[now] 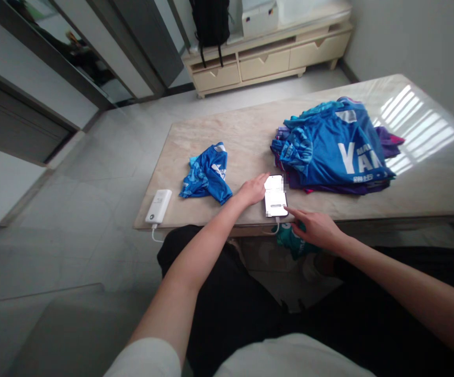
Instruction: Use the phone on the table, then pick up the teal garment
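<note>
A smartphone (275, 201) lies on the table with its screen lit and a white cable plugged into its lower end. My left hand (253, 190) rests at the phone's left edge, palm down, fingers loosely stretched out. My right hand (319, 228) points with its index finger at the lower right corner of the screen, its other fingers partly curled and holding nothing. Left of my left hand lies a small folded blue shirt (207, 175). Just beyond the phone, to the right, rises a stack of folded blue and purple shirts (329, 146) with white lettering on top.
A white power bank (158, 206) with a cable lies at the left end of the marble-patterned table (242, 125). Green cloth (290, 241) shows below the front edge. Across the floor stands a low cream cabinet (266, 66) with a black backpack (211, 23) on it.
</note>
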`<move>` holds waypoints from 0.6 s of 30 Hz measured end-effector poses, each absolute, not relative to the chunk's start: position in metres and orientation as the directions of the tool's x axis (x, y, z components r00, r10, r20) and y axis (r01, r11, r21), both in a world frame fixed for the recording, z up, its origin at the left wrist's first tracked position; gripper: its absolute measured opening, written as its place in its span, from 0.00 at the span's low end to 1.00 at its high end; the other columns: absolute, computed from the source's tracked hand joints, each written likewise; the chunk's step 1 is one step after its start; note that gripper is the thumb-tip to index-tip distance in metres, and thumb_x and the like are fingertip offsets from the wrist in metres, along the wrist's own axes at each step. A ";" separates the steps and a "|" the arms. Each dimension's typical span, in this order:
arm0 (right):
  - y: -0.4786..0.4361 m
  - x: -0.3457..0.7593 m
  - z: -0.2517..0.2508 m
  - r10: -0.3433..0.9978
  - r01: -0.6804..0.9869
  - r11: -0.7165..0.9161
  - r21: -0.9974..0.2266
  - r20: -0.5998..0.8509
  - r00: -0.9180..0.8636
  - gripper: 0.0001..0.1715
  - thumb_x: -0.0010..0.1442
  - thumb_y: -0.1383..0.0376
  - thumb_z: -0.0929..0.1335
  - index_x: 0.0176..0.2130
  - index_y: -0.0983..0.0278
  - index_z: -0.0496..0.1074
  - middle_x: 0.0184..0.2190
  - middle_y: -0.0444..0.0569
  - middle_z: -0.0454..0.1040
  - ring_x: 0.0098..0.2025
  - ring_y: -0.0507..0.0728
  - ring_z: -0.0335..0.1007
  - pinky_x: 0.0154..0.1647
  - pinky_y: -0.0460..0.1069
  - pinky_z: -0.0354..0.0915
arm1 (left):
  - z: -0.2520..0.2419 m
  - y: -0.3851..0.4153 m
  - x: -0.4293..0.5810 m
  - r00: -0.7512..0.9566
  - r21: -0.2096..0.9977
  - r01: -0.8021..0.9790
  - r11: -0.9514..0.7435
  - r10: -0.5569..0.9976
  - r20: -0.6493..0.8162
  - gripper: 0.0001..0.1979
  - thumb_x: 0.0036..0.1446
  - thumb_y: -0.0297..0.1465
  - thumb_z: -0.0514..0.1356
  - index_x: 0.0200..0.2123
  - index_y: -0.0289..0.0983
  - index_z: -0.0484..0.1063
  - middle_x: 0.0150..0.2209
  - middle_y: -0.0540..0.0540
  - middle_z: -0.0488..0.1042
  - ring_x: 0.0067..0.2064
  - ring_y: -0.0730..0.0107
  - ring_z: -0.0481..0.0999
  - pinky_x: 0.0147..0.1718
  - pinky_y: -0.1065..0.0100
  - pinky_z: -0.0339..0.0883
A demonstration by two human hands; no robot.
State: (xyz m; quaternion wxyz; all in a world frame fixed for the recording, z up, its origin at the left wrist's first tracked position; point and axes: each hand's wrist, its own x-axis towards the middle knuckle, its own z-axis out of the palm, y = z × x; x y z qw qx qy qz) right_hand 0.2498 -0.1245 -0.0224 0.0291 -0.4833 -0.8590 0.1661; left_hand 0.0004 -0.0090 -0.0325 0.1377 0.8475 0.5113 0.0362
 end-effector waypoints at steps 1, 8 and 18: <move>-0.125 0.250 -0.022 0.841 0.821 0.477 -0.312 -0.110 -0.530 0.35 0.67 0.58 0.62 0.71 0.55 0.60 0.52 0.48 0.80 0.39 0.60 0.80 0.31 0.50 0.60 | -0.032 -0.009 0.001 0.475 0.272 0.856 -0.439 0.876 -0.081 0.31 0.65 0.24 0.47 0.71 0.29 0.54 0.71 0.36 0.59 0.71 0.63 0.60 0.69 0.63 0.54; -0.125 0.250 -0.023 0.840 0.821 0.488 -0.298 -0.095 -0.534 0.34 0.67 0.57 0.62 0.70 0.55 0.60 0.52 0.48 0.80 0.39 0.60 0.80 0.31 0.49 0.59 | -0.028 -0.010 0.002 0.480 0.286 0.852 -0.439 0.873 -0.088 0.30 0.66 0.25 0.46 0.71 0.27 0.54 0.71 0.36 0.59 0.71 0.61 0.60 0.69 0.63 0.56; -0.125 0.250 -0.023 0.842 0.826 0.487 -0.282 -0.099 -0.530 0.34 0.67 0.57 0.62 0.70 0.56 0.62 0.54 0.50 0.79 0.40 0.61 0.80 0.33 0.51 0.64 | -0.026 -0.011 0.002 0.483 0.296 0.847 -0.441 0.872 -0.085 0.30 0.66 0.25 0.47 0.70 0.27 0.56 0.71 0.35 0.59 0.71 0.61 0.61 0.69 0.63 0.56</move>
